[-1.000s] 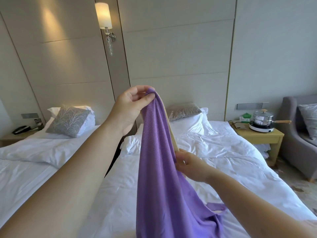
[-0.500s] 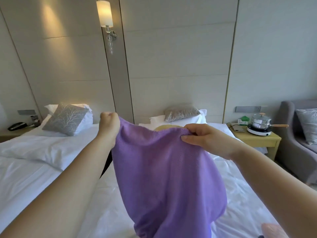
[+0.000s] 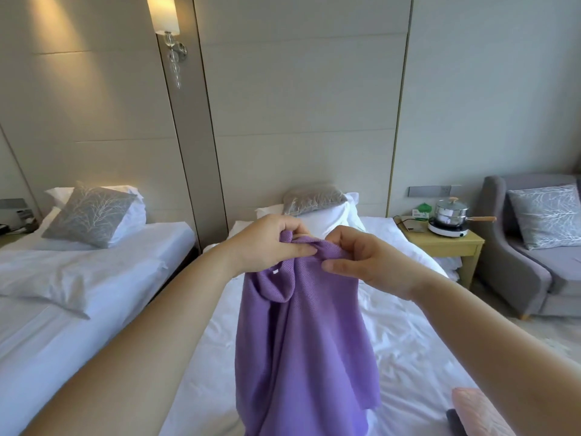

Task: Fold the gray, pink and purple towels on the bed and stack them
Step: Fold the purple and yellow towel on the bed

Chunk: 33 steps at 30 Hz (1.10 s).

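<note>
I hold the purple towel [image 3: 301, 335] up in the air over the white bed [image 3: 408, 341]. My left hand [image 3: 267, 243] and my right hand [image 3: 367, 259] pinch its top edge close together, almost touching. The cloth hangs down in long folds between my forearms. A pink towel [image 3: 474, 410] shows at the lower right on the bed, half behind my right arm. A small dark gray piece [image 3: 456, 420] lies beside it; I cannot tell whether it is the gray towel.
A second white bed [image 3: 78, 294] with a gray patterned cushion lies to the left across a narrow gap. A wooden nightstand [image 3: 446, 243] with a pot on a cooker stands right of the bed, and a gray armchair [image 3: 534, 259] beyond it.
My hands held the purple towel's top edge spread wide half a second ago; they have now come together at the middle, so the towel hangs doubled and narrower.
</note>
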Each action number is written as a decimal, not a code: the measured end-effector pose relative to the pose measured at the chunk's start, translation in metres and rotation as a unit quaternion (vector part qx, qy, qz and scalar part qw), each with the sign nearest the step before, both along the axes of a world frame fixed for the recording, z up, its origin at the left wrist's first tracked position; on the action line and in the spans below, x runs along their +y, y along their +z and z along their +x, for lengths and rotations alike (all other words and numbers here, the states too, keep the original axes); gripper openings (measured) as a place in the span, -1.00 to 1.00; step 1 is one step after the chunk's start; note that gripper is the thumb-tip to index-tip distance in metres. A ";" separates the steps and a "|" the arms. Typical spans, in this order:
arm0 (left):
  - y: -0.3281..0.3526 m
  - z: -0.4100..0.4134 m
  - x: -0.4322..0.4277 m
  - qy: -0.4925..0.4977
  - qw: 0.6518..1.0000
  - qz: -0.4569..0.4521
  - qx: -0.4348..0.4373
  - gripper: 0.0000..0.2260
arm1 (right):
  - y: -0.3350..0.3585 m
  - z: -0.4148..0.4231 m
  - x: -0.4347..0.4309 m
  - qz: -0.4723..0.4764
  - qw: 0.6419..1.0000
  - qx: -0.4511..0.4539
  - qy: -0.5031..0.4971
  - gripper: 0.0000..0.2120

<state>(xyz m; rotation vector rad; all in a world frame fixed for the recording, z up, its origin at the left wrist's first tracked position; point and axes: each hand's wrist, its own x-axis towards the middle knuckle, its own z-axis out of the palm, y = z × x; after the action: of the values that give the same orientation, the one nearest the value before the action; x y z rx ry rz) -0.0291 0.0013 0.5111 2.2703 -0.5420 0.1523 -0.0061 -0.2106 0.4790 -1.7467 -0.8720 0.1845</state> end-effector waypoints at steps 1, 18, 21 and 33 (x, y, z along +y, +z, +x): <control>0.005 0.000 0.000 0.004 1.000 0.003 -0.022 -0.91 | -0.004 0.000 -0.001 0.012 1.000 0.006 0.010 -0.83; 0.053 -0.009 0.048 0.119 0.949 -0.216 -0.195 -0.76 | -0.018 -0.001 -0.007 -0.098 0.991 -0.058 -0.067 -0.84; 0.046 -0.008 0.031 0.052 0.959 -0.219 -0.172 -0.72 | -0.021 -0.004 0.013 -0.114 0.987 -0.100 -0.056 -0.93; 0.046 -0.011 0.026 0.033 0.968 -0.229 -0.093 -0.69 | -0.025 -0.013 0.038 0.083 0.995 0.048 -0.036 -0.90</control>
<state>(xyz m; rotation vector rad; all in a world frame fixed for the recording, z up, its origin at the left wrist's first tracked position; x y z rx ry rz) -0.0397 0.0276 0.5573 1.8306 -0.4692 0.4778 -0.0190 -0.1723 0.4541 -1.5984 -0.7317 0.1429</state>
